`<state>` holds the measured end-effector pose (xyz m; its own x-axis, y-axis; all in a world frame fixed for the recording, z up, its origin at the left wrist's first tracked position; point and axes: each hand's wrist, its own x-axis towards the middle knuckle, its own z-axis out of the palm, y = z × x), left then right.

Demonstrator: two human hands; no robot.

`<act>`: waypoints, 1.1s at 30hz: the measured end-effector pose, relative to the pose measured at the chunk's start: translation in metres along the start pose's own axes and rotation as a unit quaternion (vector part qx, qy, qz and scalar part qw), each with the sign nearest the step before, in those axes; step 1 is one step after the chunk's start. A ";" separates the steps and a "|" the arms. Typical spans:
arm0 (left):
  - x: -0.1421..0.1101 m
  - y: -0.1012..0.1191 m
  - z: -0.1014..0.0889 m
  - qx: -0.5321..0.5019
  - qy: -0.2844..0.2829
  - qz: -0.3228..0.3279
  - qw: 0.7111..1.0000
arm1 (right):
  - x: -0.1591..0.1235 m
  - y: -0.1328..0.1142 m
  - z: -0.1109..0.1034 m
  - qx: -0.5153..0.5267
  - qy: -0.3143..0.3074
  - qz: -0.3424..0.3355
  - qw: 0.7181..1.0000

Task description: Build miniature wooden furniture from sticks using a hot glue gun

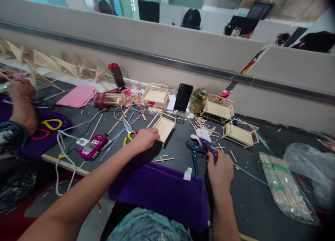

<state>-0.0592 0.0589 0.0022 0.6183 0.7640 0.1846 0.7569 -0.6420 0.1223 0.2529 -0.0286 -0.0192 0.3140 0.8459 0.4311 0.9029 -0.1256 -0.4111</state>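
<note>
My left hand (pixel 147 140) is closed on the near left corner of a small model bed (pixel 165 127) made of thin wooden sticks, which stands on the dark table. To its left lie scissors (pixel 128 129) with red and yellow handles. My right hand (pixel 220 167) is wrapped round a blue glue gun (pixel 211 151) with an orange-red part; its nozzle end is near a crumpled white tissue (pixel 202 134). Blue-handled cutters (pixel 195 160) lie just left of the glue gun. A few loose sticks (pixel 164 160) rest between my hands.
Other stick models (pixel 156 94) stand behind, near a propped phone (pixel 183 97). A magenta power socket (pixel 92 146) with white cables sits left. Packed sticks (pixel 285 185) lie right. Purple cloth (pixel 159 188) hangs over the front edge. Another person's hand (pixel 22 90) is far left.
</note>
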 end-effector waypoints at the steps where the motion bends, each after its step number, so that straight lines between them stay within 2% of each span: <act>1: 0.000 0.000 0.000 0.007 -0.003 0.000 1.000 | 0.000 -0.013 0.000 0.048 -0.015 -0.022 0.999; 4: 0.000 0.000 0.000 0.026 -0.007 0.000 1.000 | 0.001 -0.056 0.012 0.209 -0.113 -0.065 0.969; 7: 0.000 -0.001 0.001 0.037 -0.006 0.003 0.999 | 0.006 -0.092 0.037 0.336 -0.207 -0.042 0.918; 10: 0.000 -0.001 0.003 0.043 -0.001 0.007 0.999 | 0.011 -0.108 0.066 0.365 -0.224 -0.012 0.904; 14: -0.001 0.000 0.006 0.042 0.013 0.006 0.999 | 0.010 -0.108 0.095 0.405 -0.230 0.020 0.885; 19: -0.002 0.002 0.006 0.040 0.019 0.003 0.999 | 0.005 -0.107 0.111 0.446 -0.247 0.038 0.860; 28: 0.001 -0.001 0.004 0.006 0.013 -0.004 1.000 | 0.004 -0.107 0.117 0.455 -0.253 0.089 0.849; 31: -0.001 -0.003 0.001 -0.035 0.012 -0.006 0.999 | 0.004 -0.108 0.115 0.465 -0.261 0.114 0.838; 33: -0.006 -0.003 -0.002 -0.084 0.035 -0.004 0.996 | 0.004 -0.110 0.113 0.471 -0.269 0.130 0.830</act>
<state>-0.0656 0.0567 0.0025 0.5912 0.7672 0.2489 0.7126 -0.6414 0.2843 0.1213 0.0471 -0.0632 0.0576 0.9944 -0.0883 0.1158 -0.0945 -0.9888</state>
